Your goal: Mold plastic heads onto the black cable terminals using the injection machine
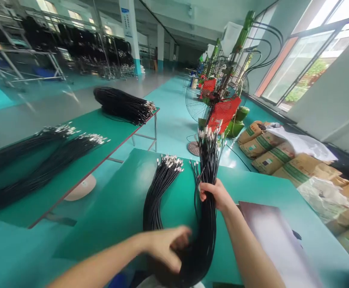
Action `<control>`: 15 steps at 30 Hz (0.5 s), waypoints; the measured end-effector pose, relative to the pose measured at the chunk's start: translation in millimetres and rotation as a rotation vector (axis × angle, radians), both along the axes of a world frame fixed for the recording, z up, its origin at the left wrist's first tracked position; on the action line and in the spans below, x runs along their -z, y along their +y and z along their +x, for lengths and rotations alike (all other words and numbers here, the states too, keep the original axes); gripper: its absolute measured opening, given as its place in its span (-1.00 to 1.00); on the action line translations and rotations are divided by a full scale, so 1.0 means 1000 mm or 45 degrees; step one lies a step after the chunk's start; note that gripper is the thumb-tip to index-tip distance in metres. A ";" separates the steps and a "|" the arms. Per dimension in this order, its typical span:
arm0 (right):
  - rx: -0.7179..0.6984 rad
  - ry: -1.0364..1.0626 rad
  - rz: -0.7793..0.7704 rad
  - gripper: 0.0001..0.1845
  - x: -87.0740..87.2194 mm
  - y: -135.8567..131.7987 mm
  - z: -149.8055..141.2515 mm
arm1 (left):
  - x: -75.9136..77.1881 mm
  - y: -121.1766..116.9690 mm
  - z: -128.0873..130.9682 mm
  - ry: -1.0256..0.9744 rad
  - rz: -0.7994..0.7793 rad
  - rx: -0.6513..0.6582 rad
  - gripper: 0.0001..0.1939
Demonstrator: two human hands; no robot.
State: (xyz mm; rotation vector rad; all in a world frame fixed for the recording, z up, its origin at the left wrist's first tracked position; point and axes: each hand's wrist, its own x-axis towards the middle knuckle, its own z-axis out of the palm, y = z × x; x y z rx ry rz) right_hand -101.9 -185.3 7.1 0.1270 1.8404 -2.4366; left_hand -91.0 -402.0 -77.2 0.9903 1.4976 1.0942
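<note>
My right hand (218, 194) is wrapped round one end of a thick bundle of black cables (207, 228), below its metal-tipped ends. That end stands up off the green table (123, 200), and a few loose cables stick out beside it. The bundle bends round toward my body, and its other end (170, 164) lies on the table to the left, tips pointing away from me. Near the bend, my left hand (168, 244) is slightly blurred, thumb and fingers apart. I cannot tell whether it touches the cables.
A second green table (87, 164) at left carries more black cable bundles (126, 104). A brown board (270, 232) lies right of my right arm. Beyond stand a fan (197, 102) and red-and-green machines (225, 112). Paper sacks (279, 156) line the right wall.
</note>
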 end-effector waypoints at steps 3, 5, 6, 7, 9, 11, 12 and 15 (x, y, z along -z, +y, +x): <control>0.041 -0.013 0.299 -0.84 -0.001 -0.018 0.006 | -0.033 0.033 -0.042 -0.473 0.477 -0.548 -0.22; -0.005 -0.006 0.495 -0.88 -0.003 -0.028 0.005 | -0.057 0.059 -0.063 -0.642 0.478 -0.648 -0.30; -0.041 -0.010 0.602 -0.89 -0.004 -0.031 0.004 | -0.066 0.070 -0.071 -0.747 0.427 -0.730 -0.38; -0.073 -0.015 0.733 -0.89 -0.006 -0.033 0.002 | -0.074 0.080 -0.077 -0.847 0.401 -0.803 -0.50; -0.099 -0.014 1.075 -0.89 -0.009 -0.032 0.001 | -0.082 0.093 -0.086 -0.979 0.395 -0.935 -0.71; -0.104 0.020 1.408 -0.81 -0.009 -0.025 0.002 | -0.082 0.096 -0.093 -1.009 0.413 -1.002 -0.83; -0.118 0.059 1.518 -0.75 -0.008 -0.020 0.004 | -0.080 0.096 -0.097 -1.002 0.398 -1.029 -0.85; -0.078 0.205 1.535 -0.65 0.003 -0.003 0.008 | -0.073 0.093 -0.104 -1.007 0.325 -1.111 -0.90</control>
